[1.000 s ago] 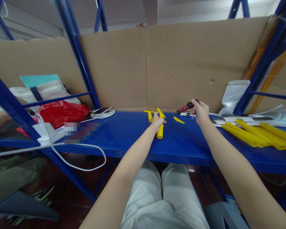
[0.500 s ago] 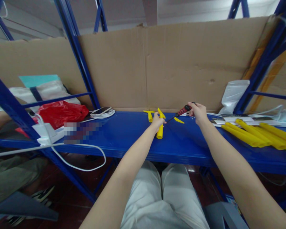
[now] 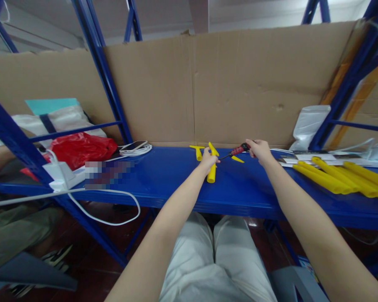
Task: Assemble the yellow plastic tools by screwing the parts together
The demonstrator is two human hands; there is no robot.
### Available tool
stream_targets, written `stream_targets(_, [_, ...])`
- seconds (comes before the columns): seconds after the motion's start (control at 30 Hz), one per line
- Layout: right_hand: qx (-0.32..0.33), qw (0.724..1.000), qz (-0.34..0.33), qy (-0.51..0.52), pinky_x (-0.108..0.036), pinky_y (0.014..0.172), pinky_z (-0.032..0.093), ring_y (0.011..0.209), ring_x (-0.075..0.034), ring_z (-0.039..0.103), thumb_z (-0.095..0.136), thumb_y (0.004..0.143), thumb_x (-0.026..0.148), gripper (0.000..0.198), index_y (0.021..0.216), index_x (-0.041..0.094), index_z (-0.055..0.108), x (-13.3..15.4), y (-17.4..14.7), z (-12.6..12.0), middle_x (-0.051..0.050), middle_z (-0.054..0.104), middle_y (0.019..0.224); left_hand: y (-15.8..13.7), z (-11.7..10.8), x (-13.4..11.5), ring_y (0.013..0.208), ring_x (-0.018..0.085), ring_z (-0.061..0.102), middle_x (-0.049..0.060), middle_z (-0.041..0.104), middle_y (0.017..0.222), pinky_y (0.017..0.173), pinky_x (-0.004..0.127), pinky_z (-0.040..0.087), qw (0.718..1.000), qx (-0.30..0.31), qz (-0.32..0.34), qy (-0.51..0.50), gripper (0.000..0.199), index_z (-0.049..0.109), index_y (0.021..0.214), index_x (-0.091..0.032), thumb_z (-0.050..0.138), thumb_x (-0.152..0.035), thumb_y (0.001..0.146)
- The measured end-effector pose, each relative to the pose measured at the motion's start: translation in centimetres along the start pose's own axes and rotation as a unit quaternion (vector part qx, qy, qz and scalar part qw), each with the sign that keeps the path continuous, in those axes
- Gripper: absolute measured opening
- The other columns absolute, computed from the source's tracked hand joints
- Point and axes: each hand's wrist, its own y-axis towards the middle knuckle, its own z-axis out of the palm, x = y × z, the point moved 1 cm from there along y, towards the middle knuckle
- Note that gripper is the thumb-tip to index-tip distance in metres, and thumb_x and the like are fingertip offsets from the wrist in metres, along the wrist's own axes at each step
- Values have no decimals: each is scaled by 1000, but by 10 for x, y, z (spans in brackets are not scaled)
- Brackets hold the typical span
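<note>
My left hand (image 3: pixel 209 161) is closed around a yellow plastic tube piece (image 3: pixel 211 175) with a slanted top, holding it on the blue shelf. In my right hand (image 3: pixel 261 152) is a screwdriver (image 3: pixel 238 150) with a red and black handle. Its dark shaft points left and its tip meets the yellow piece near my left fingers; the exact contact is hidden. Just behind my left hand stands a smaller yellow T-shaped piece (image 3: pixel 198 153). A flat yellow pointed piece (image 3: pixel 237 159) lies below the screwdriver handle.
Several yellow tubes (image 3: pixel 340 178) lie on the right of the blue shelf (image 3: pixel 173 184). A phone (image 3: pixel 134 146) and coiled white cable sit at the back left, near a red plastic bag (image 3: pixel 82 149). Cardboard (image 3: pixel 239 84) closes off the back. Another person's arm (image 3: pixel 0 159) is at far left.
My right hand has dropped slightly, bringing the screwdriver handle lower and its shaft flatter. My left hand and the yellow piece have stayed in place.
</note>
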Motion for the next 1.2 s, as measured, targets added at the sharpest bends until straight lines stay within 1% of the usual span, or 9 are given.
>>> stream_targets(0.13, [20,990,-21,-137,-24,44,35,35,-12,42,48,87,34,31,60,19,50,-3,4,-4,2,42,35,0,0,0,65,11,64,6,62,109,40,16,39,1000,3,0,-6,74,34,132,-25,55,1,67])
stream_targets(0.33, [119,948,14,-295,-25,51,41,35,-13,46,36,92,35,42,66,13,61,-11,6,-3,-3,49,37,-3,0,-3,62,10,63,5,61,109,41,16,41,1000,-3,-6,-1,74,36,131,-24,55,4,66])
stream_targets(0.47, [176,914,57,-362,-27,47,42,32,-15,46,33,93,35,43,73,11,63,-15,3,1,-4,50,36,-5,-1,-5,64,11,63,6,60,112,43,17,43,1000,-7,-11,3,74,38,131,-25,57,4,66])
stream_targets(0.6, [224,879,99,-408,-30,46,42,34,-17,50,39,91,37,39,73,13,63,-17,-1,2,-6,53,41,-6,-1,-6,70,12,64,6,59,111,43,16,42,1000,-1,-14,-1,74,36,133,-25,55,3,67])
stream_targets(0.8, [230,851,69,-466,-31,46,43,35,-18,51,42,90,29,32,77,12,66,-20,5,2,-5,52,41,-6,0,-6,72,13,65,5,59,110,43,16,42,1000,2,-14,2,73,38,131,-25,55,3,66])
stream_targets(0.97, [235,847,31,-476,-29,44,43,35,-18,52,44,88,28,30,76,11,66,-22,10,2,-4,51,38,-8,0,-7,71,12,65,5,60,109,40,15,40,1000,1,-10,-2,72,38,132,-25,51,3,67])
stream_targets(1.1, [225,845,28,-484,-30,45,43,37,-19,53,51,83,26,24,76,9,66,-25,13,2,-7,55,42,-8,0,-7,72,13,65,5,60,112,40,16,39,1000,-1,-12,-2,75,38,133,-26,50,2,65])
stream_targets(1.13, [222,846,31,-483,-30,47,43,39,-19,55,53,81,24,21,76,9,67,-26,15,2,-8,56,44,-7,0,-6,72,14,65,6,59,114,41,17,41,1000,0,-14,-2,75,39,133,-26,51,2,64])
stream_targets(1.2, [209,865,4,-456,-30,50,44,45,-21,59,56,77,19,17,77,7,68,-26,16,1,-11,60,50,-6,0,-6,74,15,65,7,56,120,45,19,44,1000,-1,-11,-3,77,42,132,-26,52,3,61])
